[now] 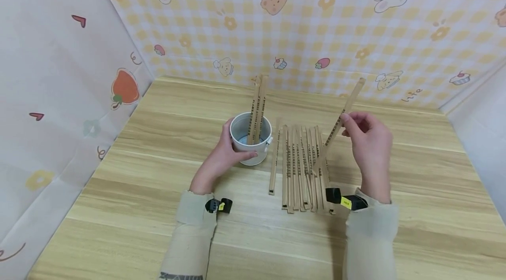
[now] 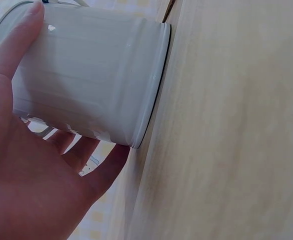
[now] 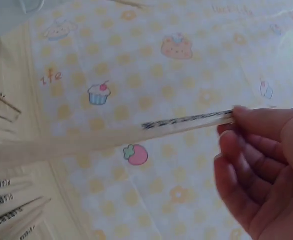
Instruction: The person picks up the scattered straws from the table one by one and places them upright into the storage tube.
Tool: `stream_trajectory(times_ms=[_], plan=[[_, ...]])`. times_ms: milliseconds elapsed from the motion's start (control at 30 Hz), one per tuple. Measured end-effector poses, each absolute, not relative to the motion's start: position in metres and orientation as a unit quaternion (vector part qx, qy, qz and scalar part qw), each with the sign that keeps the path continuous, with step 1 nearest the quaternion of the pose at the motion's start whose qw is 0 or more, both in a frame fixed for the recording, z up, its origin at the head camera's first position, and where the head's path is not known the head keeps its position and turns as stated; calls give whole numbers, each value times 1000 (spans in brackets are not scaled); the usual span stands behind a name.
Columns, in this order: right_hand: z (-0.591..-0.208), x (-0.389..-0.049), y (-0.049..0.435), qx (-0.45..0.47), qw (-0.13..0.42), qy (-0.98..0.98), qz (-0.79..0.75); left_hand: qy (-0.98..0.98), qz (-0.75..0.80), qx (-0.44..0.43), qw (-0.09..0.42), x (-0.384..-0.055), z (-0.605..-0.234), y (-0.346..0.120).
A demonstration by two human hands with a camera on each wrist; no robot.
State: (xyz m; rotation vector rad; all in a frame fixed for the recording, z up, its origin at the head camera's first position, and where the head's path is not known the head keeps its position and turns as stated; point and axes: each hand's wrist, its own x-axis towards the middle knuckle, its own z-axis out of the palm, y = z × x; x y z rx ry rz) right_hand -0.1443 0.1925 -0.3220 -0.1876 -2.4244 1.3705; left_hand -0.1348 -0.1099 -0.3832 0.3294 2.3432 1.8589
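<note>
A small white metal bucket (image 1: 251, 139) stands upright on the table, with several slim brown paper-wrapped sticks (image 1: 258, 108) leaning in it. My left hand (image 1: 223, 152) grips the bucket's side, thumb in front and fingers round the far side; the left wrist view shows the bucket wall (image 2: 86, 70) between them. Thumb and fingers of my right hand (image 1: 367, 139) pinch one paper-wrapped stick (image 1: 353, 94) with dark printing, held at a slant above the pile. In the right wrist view this stick (image 3: 186, 120) runs left from the fingertips. What lies inside the paper is hidden.
Several more paper-wrapped sticks (image 1: 300, 170) lie side by side on the wooden table (image 1: 138, 183), right of the bucket. One stick (image 1: 274, 170) lies a little apart, nearer the bucket. Behind the table hangs a yellow checked cloth (image 1: 300, 29); a pale cloth (image 1: 59, 73) covers the left side.
</note>
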Motion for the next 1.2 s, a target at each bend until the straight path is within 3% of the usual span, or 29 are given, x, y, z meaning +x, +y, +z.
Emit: stream_trajectory(times_ms=[667,1200], plan=[[-280,-136,135,93,378,-583,713,779,614,107,63,-134,-383,-111],[-276,-139,104,100,365,-582,720,781,612,110,58,-134,-383,-112]])
